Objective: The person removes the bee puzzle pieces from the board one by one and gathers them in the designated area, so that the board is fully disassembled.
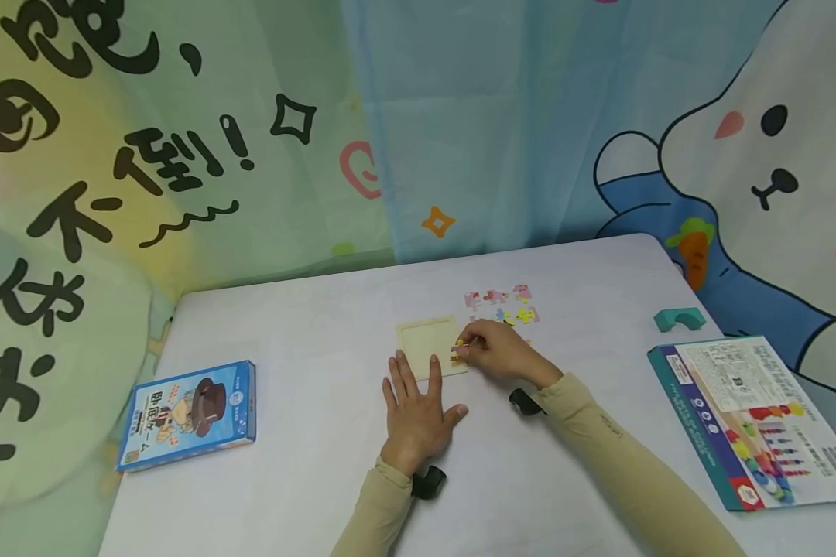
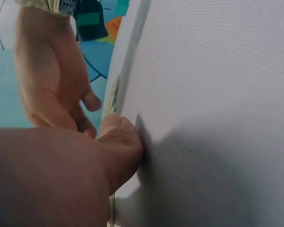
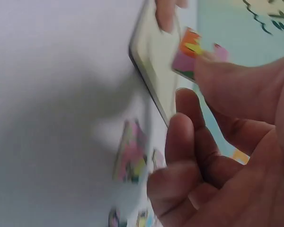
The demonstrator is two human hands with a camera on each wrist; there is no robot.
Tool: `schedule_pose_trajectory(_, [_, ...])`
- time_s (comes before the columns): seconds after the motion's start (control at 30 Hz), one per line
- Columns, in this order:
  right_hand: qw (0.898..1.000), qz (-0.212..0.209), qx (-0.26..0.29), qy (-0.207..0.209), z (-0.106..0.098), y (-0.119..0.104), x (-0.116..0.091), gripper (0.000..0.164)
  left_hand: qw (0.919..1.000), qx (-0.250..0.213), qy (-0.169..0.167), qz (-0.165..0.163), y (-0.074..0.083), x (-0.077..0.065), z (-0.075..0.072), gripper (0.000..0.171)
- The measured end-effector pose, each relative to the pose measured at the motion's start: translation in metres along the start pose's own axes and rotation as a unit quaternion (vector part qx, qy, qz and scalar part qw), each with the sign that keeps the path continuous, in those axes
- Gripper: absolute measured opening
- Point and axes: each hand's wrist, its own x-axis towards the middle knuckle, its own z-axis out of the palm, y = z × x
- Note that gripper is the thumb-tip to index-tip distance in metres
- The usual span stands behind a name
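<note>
My right hand [image 1: 496,352] pinches a small jigsaw puzzle piece [image 3: 188,53], coloured orange, yellow and pink, between thumb and finger. It hovers at the right side of a pale square puzzle frame [image 1: 421,335] that lies on the table. My left hand [image 1: 418,418] has its fingers stretched out, their tips at the frame's lower edge. In the left wrist view the left thumb [image 2: 123,142] shows close up. Several loose puzzle pieces [image 1: 522,292] lie just beyond the right hand, which partly hides them. One pink piece [image 3: 131,151] is near in the right wrist view.
A blue box with a cartoon figure [image 1: 188,414] lies on the left of the white table [image 1: 306,480]. On the right are a larger flat box [image 1: 759,422] and a teal arch-shaped block [image 1: 679,319]. A printed curtain [image 1: 460,116] hangs behind the table.
</note>
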Motion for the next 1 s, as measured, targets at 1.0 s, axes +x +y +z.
schedule_pose_trajectory(1.0, [0.977,0.19,0.035,0.09,-0.068,0.083,-0.075,0.034,0.9995,-0.021,0.025,0.005,-0.004,0.001,0.013,0.091])
